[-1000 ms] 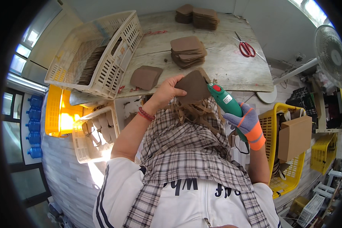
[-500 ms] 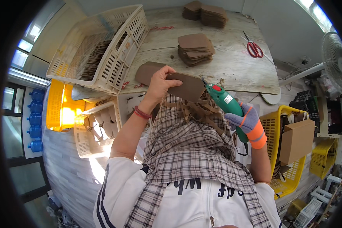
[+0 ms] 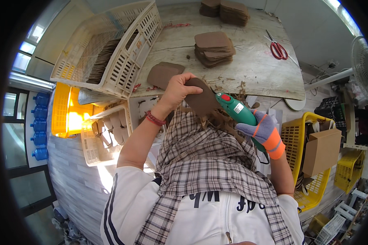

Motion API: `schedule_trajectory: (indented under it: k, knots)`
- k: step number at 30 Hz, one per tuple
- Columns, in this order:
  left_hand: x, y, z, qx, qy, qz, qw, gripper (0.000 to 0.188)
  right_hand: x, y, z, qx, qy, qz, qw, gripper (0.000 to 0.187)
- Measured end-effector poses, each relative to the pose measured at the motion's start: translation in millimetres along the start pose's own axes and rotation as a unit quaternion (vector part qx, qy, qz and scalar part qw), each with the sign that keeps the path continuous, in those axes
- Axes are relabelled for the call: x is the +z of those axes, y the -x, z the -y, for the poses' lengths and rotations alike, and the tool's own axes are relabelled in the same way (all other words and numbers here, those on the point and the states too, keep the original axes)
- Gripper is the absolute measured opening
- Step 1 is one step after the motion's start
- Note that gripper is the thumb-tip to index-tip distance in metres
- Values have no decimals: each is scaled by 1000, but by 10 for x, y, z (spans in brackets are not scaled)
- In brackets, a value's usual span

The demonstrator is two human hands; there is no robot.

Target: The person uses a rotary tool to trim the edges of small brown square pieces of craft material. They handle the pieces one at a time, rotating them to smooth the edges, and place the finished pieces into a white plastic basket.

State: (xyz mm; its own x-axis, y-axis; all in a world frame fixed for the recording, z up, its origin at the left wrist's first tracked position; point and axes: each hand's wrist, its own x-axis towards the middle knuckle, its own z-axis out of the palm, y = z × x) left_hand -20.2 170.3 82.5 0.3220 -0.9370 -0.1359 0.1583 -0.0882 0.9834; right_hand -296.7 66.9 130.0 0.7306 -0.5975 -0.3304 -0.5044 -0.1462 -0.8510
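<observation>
Bare, my left hand [image 3: 180,92] pinches a brown rounded flat piece [image 3: 203,98] between thumb and fingers, over my lap. A purple and orange glove covers my right hand [image 3: 261,130], which is wrapped round a green handheld power tool [image 3: 234,108] with a red switch. The tool's dark tip meets or nearly meets the piece's right edge; its exact contact is too small to tell. Brown offcut strips [image 3: 218,122] lie bunched below the piece on my plaid apron [image 3: 208,163]. Beyond my left hand, a few similar brown pieces [image 3: 163,74] rest on the table.
On the worn table [image 3: 257,49] stand a stack of brown pieces [image 3: 214,50], further stacks [image 3: 234,13] behind, and red-handled scissors [image 3: 278,50]. A white crate [image 3: 124,61] of pieces is at left. A yellow basket [image 3: 292,141] holding a cardboard box [image 3: 322,152] stands right.
My left hand has shifted slightly right and turned the brown piece to a steeper angle. The tool has moved slightly left and down along its edge.
</observation>
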Motion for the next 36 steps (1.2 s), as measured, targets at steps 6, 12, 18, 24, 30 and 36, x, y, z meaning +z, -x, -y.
schedule_trajectory:
  k: [6, 12, 18, 24, 30, 36]
  knots:
    - [3, 16, -4, -45, -60, 66, 995, 18, 123, -128, -72, -18, -58, 13, 998, 48]
    - [-132, 64, 16, 7, -43, 86, 995, 28, 249, -289, 159, -6, -62, 29, 998, 46]
    - [-1270, -164, 128, -11, -83, -223, 971, 34, 148, -257, -129, 35, -130, 5, 991, 45]
    - [-1025, -804, 55, 209, -607, -278, 714, 42, 51, -215, -467, 35, -102, -56, 993, 43]
    - [-504, -1816, -15, 218, -621, -198, 726, 48, 66, -174, -626, 31, -164, -66, 984, 40]
    - [-419, -2033, -135, 134, -601, -107, 781, 51, 0, -95, -757, 48, -168, -86, 981, 41]
